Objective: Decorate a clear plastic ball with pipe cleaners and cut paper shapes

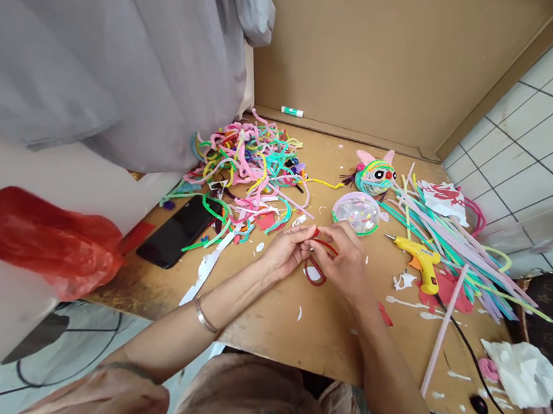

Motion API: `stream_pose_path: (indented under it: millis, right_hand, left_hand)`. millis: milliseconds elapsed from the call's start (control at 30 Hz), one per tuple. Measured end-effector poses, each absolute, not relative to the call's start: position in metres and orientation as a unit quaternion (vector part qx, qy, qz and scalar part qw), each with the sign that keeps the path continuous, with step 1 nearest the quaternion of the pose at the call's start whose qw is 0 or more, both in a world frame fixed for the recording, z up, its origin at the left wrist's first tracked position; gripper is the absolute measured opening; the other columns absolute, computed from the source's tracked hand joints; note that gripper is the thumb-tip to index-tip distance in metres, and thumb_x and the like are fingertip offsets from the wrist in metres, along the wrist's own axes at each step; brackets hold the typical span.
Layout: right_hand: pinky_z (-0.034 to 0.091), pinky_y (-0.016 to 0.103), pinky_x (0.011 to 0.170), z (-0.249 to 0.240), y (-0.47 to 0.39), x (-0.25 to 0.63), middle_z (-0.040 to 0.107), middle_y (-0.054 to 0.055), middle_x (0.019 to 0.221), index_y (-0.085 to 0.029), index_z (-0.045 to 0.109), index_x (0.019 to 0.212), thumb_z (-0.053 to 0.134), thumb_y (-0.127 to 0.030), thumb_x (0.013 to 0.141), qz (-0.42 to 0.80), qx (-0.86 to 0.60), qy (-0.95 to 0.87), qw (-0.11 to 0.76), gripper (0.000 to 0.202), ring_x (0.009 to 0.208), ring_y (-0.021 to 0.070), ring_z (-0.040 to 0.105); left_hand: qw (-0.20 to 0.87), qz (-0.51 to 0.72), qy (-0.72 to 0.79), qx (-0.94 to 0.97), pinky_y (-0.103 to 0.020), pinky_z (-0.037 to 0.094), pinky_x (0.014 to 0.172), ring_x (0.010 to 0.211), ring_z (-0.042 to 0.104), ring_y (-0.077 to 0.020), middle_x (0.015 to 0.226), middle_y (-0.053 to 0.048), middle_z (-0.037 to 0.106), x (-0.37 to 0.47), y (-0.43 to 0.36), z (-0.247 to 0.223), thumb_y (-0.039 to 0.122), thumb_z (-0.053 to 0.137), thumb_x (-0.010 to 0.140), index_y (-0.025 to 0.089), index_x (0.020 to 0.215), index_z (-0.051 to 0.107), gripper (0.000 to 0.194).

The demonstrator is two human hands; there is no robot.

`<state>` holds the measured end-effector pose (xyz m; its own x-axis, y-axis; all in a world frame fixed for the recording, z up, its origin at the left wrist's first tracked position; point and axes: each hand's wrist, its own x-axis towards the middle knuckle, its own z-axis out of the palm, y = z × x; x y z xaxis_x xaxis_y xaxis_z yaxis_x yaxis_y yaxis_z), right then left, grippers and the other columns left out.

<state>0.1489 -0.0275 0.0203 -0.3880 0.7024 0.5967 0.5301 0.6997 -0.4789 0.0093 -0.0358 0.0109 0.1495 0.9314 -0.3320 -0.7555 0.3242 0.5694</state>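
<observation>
My left hand pinches one end of a dark red pipe cleaner over the middle of the table. Close beside it on the right, my right hand has its fingers closed on the same pipe cleaner, which hangs in a loop between and below the hands. Just beyond my hands lies a clear round piece with a lilac and green rim and coloured dots inside. Behind that sits a colourful round figure with pink ears, big eyes and a red nose.
A tangled pipe cleaner heap and a black phone are at left. At right lie a yellow glue gun with its cable, straight pipe cleaners and crumpled tissue. A glue stick lies by the cardboard wall.
</observation>
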Motion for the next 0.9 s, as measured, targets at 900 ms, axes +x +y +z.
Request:
stream_pose_path:
  millis: [900]
  right_hand:
    - [0.051, 0.031, 0.067, 0.031, -0.025, 0.159, 0.065, 0.002, 0.078, -0.022, 0.07, 0.085, 0.065, -0.029, 0.084, 0.207, -0.38, -0.769, 0.471, 0.009, 0.072, 0.0157, 0.06]
  left_hand:
    - [0.71, 0.552, 0.351, 0.262, -0.018, 0.03, 0.047, 0.049, 0.042, -0.0043, 0.055, 0.003, 0.051, 0.01, -0.041, 0.017, 0.042, 0.084, 0.06, 0.012, 0.064, 0.061, 0.037]
